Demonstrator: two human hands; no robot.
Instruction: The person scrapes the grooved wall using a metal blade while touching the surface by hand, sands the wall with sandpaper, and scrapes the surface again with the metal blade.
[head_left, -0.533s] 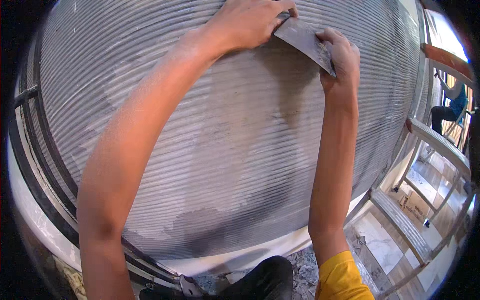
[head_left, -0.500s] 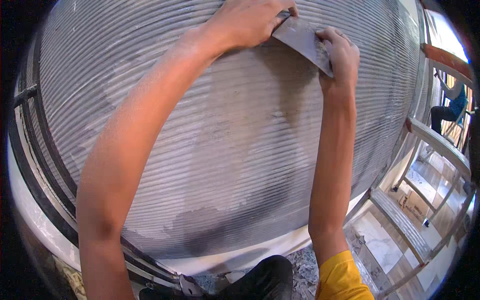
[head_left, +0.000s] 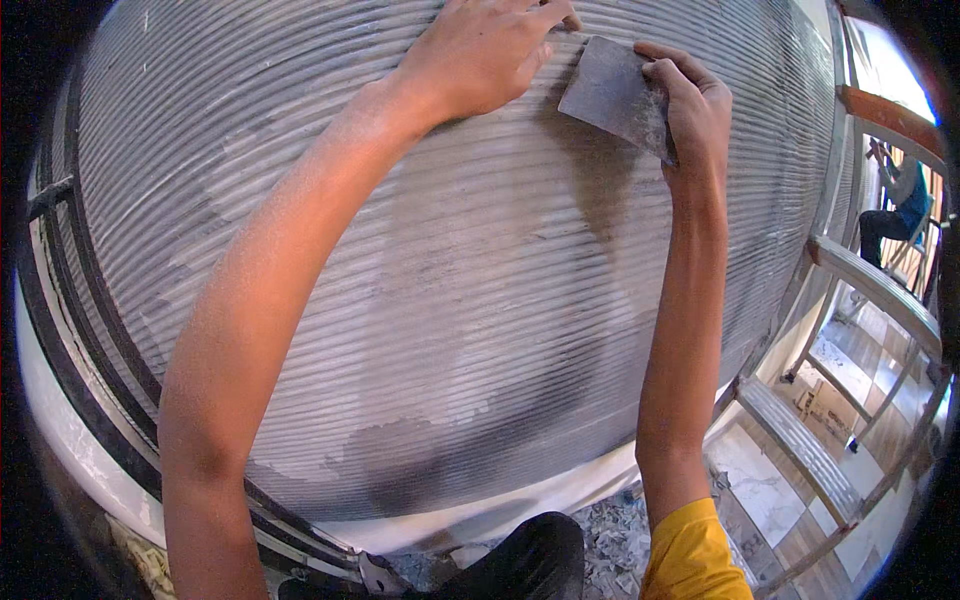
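Grey, finely ribbed panelling [head_left: 450, 330] fills nearly the whole view, its grooves running in long bowed lines from side to side, and it serves as the landmark for everything else. High on the panelling, near its upper edge, both hands are at work on one thin grey sheet [head_left: 610, 90], which looks like abrasive paper or a flexible scraper blade; which of the two I cannot tell. The left hand [head_left: 490, 50] lies with fingers bent and pressed down at the sheet's upper left corner. The right hand [head_left: 690, 100] pinches the sheet's right edge between thumb and fingers, holding it flat against the ribs.

As to progress, the surface is uneven in tone. Pale, chalky patches spread across the middle and left of the panelling, while a darker smudged band runs down below the sheet and a dark blotch [head_left: 400, 460] sits near the lower edge. I judge that the work has covered some of the surface but is far from uniform, with much of the lower and right-hand area left. Fine pale dust appears to coat the left forearm.

Below the panelling, a white rim [head_left: 80, 450] curves round, and grey debris [head_left: 610, 540] lies on the floor. To the right of the panelling stand the rungs of a metal ladder [head_left: 810, 440] over a marbled tile floor [head_left: 770, 490], and beyond it another person in blue [head_left: 900, 200] is seated.
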